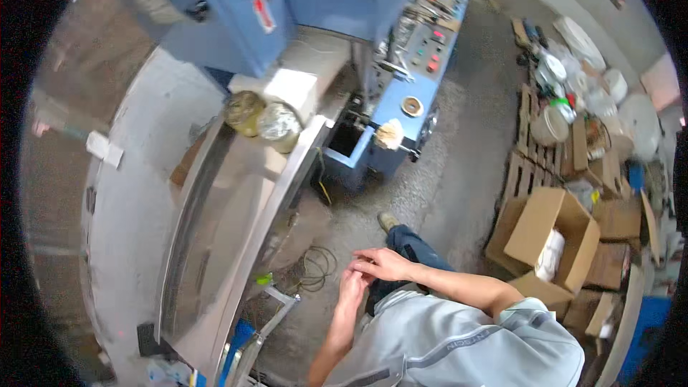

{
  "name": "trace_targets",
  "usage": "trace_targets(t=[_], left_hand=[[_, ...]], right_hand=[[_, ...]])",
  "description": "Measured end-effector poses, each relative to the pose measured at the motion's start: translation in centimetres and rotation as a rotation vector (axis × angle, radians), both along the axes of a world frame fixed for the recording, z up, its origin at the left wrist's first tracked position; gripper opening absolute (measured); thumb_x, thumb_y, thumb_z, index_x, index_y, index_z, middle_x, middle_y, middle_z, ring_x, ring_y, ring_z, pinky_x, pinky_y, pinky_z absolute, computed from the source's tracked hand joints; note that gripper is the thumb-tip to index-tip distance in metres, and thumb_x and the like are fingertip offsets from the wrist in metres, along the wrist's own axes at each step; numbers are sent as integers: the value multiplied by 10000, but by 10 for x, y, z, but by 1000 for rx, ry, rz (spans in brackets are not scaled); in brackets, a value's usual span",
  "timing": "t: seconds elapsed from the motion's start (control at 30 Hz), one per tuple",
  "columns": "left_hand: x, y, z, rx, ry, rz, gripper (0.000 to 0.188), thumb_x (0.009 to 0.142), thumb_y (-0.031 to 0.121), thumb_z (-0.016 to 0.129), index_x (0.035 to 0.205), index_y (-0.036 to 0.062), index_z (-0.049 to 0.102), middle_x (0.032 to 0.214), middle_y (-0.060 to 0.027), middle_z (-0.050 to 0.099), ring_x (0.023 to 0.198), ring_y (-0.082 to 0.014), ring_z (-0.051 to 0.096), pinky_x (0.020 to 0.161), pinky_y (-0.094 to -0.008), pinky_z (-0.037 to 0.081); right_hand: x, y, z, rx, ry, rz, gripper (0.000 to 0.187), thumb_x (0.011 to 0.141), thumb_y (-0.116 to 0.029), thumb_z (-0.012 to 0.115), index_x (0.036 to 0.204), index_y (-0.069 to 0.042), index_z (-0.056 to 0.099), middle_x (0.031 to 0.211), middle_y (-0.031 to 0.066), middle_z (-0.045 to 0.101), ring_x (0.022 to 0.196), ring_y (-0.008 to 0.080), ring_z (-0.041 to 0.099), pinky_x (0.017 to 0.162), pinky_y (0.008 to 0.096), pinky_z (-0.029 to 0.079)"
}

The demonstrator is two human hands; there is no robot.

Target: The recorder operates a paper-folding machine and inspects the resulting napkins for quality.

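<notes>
My left hand [350, 288] and my right hand [388, 264] meet in front of my body, above the floor. The right hand's fingers lie bent over the left fingertips, and the fingers of both are drawn together. Whatever they may pinch is too small or hidden to make out. Neither hand touches the blue machine [394, 161] ahead or the long metal trough [236, 244] to the left. The trough's near rim is the closest large thing to my left hand.
Two wrapped rolls [278, 123] sit at the trough's far end. A tape roll [412, 106] rests on the machine. At right are an open cardboard box [527, 228], wooden pallets [522, 168] and a white bucket [549, 127]. A coiled hose [319, 272] lies on the floor.
</notes>
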State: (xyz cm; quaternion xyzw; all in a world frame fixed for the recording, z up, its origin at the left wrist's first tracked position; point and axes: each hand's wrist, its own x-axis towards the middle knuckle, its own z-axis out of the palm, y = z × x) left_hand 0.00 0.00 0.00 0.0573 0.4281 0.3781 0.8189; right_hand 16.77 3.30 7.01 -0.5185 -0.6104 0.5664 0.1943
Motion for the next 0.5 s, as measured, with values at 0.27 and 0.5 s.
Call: trace_targets(t=[0.27,0.5], left_hand=[[-23,-89,-101,275,588,-447,560,820,24,652,1340,-5,447,1021,-98,642,902,-153,624,804,-268,516],[2,-201,-187,53,1096,-1226,613,822,479,681,1119,-51,597,1092,-244,633,1071,-390,593,893,-443,479]], right_hand=[[64,-83,-112,-182,-103,-57,544,907,-437,591,1266,-30,554,1101,205,657,1029,329,639,890,393,498],[148,-235,-335,-629,-619,96,841,761,-562,672,1371,-36,431,1125,246,634,1146,388,563,957,472,448]])
